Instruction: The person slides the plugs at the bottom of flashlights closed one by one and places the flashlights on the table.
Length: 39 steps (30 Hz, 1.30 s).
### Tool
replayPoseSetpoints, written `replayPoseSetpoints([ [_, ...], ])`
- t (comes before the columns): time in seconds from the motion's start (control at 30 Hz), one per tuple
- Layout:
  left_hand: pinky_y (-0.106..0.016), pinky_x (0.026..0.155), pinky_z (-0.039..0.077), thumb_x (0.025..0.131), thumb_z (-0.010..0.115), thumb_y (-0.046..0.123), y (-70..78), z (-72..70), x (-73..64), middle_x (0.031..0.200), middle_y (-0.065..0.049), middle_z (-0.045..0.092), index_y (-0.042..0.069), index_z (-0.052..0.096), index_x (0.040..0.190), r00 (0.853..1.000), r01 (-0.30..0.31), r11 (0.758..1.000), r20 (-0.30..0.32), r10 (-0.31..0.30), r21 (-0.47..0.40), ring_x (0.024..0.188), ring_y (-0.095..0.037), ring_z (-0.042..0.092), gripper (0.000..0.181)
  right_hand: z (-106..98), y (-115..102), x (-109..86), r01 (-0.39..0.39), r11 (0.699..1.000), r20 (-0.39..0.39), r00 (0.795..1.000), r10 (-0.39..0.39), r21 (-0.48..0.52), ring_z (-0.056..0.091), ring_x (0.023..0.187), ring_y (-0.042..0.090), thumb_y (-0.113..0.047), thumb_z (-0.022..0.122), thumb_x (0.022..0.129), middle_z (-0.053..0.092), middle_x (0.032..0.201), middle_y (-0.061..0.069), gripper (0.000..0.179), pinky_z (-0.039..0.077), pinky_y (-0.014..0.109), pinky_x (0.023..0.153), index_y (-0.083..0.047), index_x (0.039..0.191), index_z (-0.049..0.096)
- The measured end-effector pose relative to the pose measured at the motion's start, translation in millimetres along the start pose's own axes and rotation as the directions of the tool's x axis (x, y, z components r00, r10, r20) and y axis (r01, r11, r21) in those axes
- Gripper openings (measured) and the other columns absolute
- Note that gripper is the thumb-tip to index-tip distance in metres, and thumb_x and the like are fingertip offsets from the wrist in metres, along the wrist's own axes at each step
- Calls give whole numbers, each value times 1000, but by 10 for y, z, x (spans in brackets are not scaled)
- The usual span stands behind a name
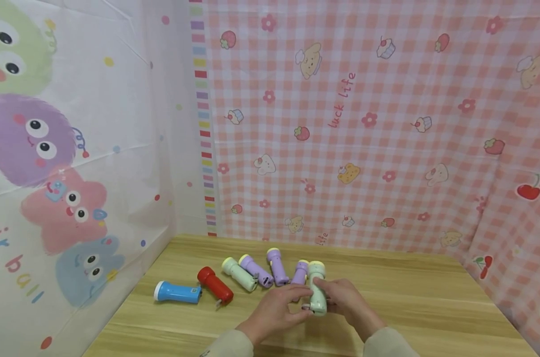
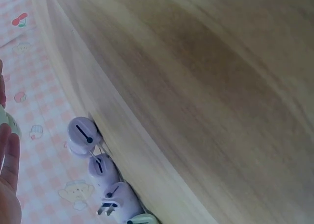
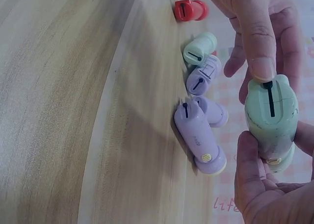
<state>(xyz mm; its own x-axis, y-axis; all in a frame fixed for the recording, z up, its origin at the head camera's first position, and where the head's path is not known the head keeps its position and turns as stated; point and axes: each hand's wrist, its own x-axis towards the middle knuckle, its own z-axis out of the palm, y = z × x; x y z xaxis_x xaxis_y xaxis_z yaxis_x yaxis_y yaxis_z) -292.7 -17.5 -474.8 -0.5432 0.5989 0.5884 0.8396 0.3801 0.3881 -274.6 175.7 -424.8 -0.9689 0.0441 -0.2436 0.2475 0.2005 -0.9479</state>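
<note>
A pale green flashlight [image 1: 317, 292] with a yellow rim is gripped by my right hand [image 1: 347, 303], thumb on one side and fingers on the other. Its tail end, with a black slot, faces the camera in the right wrist view. My left hand [image 1: 276, 308] reaches to that end. There the left thumb [image 3: 262, 67] touches the top of the slot with its tip, and the other fingers extend beside the body. Metal prongs [image 1: 306, 307] show at the tail near the left thumb. Just behind the hands lies a purple flashlight [image 1: 301, 270], partly covered by the left hand.
Left of the hands, on the wooden table [image 1: 408, 297], lie a blue flashlight [image 1: 178, 293], a red one [image 1: 215, 285], another green one [image 1: 240, 273] and two more purple ones [image 1: 256, 271]. Several have metal prongs folded out. A checked cloth [image 1: 363, 148] hangs behind the table.
</note>
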Motion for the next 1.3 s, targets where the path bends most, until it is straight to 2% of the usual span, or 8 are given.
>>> replayPoseSetpoints([
  [0.27, -25, 78, 56, 85, 81, 21, -23, 21, -16, 123, -4, 66, 11, 69, 119, 999, 36, 984, -26, -42, -177, 96, -6, 61, 38, 11, -17, -4, 1, 1000, 5, 1000, -1, 22, 68, 79, 21, -29, 63, 97, 69, 92, 16, 48, 58, 39, 75, 16, 110, 58],
  [0.47, -23, 76, 56, 84, 81, 17, -23, 29, -27, 126, -8, 65, 8, 68, 119, 996, 70, 962, -29, -80, -264, 97, -18, 68, 39, 20, -36, -16, -3, 1000, 16, 1000, 3, 24, 68, 79, 20, -29, 62, 98, 69, 91, 15, 47, 58, 38, 75, 17, 110, 58],
  [0.73, -19, 72, 55, 83, 82, 17, -35, 53, -31, 125, -9, 65, 8, 69, 119, 996, 65, 961, -47, -80, -269, 97, -9, 65, 39, 27, -41, -32, -6, 1000, 11, 1000, 5, 21, 68, 78, 20, -27, 61, 98, 69, 90, 15, 46, 58, 39, 75, 17, 109, 59],
  [1.0, -20, 71, 55, 82, 82, 17, -31, 69, -37, 123, -7, 66, 9, 68, 119, 995, 56, 957, -66, -78, -284, 95, -7, 65, 39, 35, -58, -41, -9, 1000, 16, 1000, 9, 4, 67, 78, 18, -29, 61, 99, 68, 90, 14, 46, 58, 38, 75, 16, 106, 60],
  [1.17, -21, 71, 55, 82, 82, 17, -24, 75, -37, 122, -6, 66, 10, 68, 118, 994, 57, 955, -76, -82, -292, 94, -10, 66, 39, 30, -56, -43, -8, 1000, 18, 1000, 9, -10, 67, 79, 19, -29, 60, 99, 67, 93, 15, 44, 58, 39, 77, 15, 104, 61],
  [1.3, -21, 70, 55, 81, 83, 16, -21, 85, -33, 122, -7, 67, 10, 69, 117, 993, 51, 956, -88, -80, -288, 91, -18, 69, 40, 35, -53, -54, 4, 1000, 17, 1000, -3, -11, 68, 79, 20, -28, 59, 99, 68, 90, 15, 43, 58, 40, 77, 15, 102, 62],
])
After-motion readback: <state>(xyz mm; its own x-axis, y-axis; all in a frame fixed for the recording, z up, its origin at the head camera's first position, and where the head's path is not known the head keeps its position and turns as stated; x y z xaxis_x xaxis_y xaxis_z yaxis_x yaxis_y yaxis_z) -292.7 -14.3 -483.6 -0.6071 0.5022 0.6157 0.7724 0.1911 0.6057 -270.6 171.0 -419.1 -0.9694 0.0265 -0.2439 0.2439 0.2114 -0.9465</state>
